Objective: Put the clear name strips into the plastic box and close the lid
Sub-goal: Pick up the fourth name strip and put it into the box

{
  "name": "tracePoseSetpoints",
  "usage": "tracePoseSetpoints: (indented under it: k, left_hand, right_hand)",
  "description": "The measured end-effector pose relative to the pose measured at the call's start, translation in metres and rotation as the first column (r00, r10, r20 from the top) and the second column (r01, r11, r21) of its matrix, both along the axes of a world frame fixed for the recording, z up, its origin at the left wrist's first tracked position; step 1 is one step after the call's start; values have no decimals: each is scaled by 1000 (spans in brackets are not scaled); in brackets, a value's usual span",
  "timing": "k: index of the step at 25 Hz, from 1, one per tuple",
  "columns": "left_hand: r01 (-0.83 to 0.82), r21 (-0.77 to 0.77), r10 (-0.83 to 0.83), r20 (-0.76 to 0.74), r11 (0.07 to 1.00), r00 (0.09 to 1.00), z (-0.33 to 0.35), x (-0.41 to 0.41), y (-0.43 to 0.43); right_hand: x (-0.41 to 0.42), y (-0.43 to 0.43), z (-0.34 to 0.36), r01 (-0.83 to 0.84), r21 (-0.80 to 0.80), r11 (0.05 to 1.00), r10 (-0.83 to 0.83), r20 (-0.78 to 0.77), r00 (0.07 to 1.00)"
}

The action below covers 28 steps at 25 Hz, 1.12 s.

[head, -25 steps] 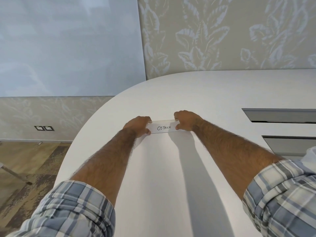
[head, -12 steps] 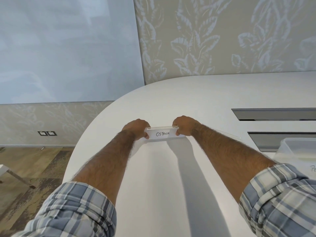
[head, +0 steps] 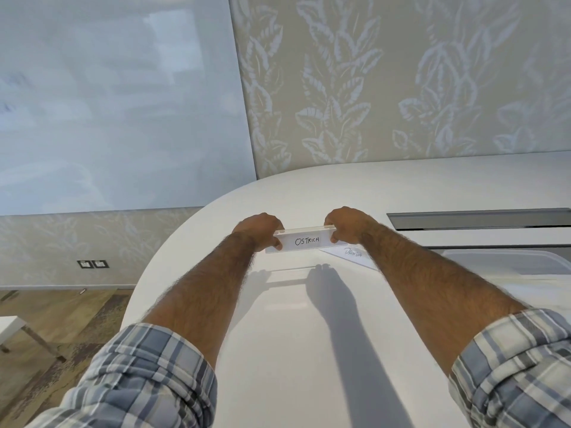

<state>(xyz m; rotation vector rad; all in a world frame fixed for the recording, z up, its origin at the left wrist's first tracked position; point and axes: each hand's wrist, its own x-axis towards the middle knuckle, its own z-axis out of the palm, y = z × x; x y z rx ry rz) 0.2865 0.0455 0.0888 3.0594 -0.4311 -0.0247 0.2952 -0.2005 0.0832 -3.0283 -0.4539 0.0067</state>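
Nearest, bottom corners: rolled plaid sleeves, L sleeve (head: 139, 384) and R sleeve (head: 519, 369), w/ bare forearms reaching fwd over a white table (head: 278, 350) w/ a rounded far-left edge. Arm shadows lie on the tabletop btwn the forearms.

Mid-table: L hand (head: 258, 228) and R hand (head: 347, 222) each grip one end of a clear name strip (head: 304, 240). Fingers of both hands are curled over the top edge, thumbs on the near face, so each end is pinched tight. The strip runs left-right, its face turned toward the camera, w/ a white insert reading "OSTRICH" in handwriting. It's up off the table: its thin shadow sits on the surface nearer to the camera, apart from the strip.

Just right of it and lower, a second strip (head: 352, 254) lies flat on the table, partly behind the R wrist. Its writing is too faint to read for sure.

Far right: the plastic box (head: 525, 261), translucent w/ a rounded corner, cut off by the frame edge and partly hidden by the R forearm. Can't tell the lid's position. Just beyond it, two dark slots (head: 479, 219) are set in the tabletop.

Farther back: a leaf-pattern wall (head: 370, 88), a pale glossy panel (head: 108, 103) at far left, wall sockets (head: 92, 264) below it, patterned floor (head: 61, 319), and a corner of small white furniture (head: 9, 329) at the left edge.
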Motion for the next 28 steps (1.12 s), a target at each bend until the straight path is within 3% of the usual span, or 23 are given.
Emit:
tracePoseSetpoints:
  k: [11,20,28]
  left_hand:
    - [75,-47,-73,46,996,996,45,-86,-173]
    - [134,-76,-132,39,988,991,26,-146,-318]
    - [167,-20,-166,33,986,986,8,-162,-375]
  right_hand:
    - [-108,-171,50,104,-23,994,-102,80,992]
    - [-185,-312,45,190,-46,981,-187,58,981]
    - [-207,-367,18,197,-53,979,-196,32,980]
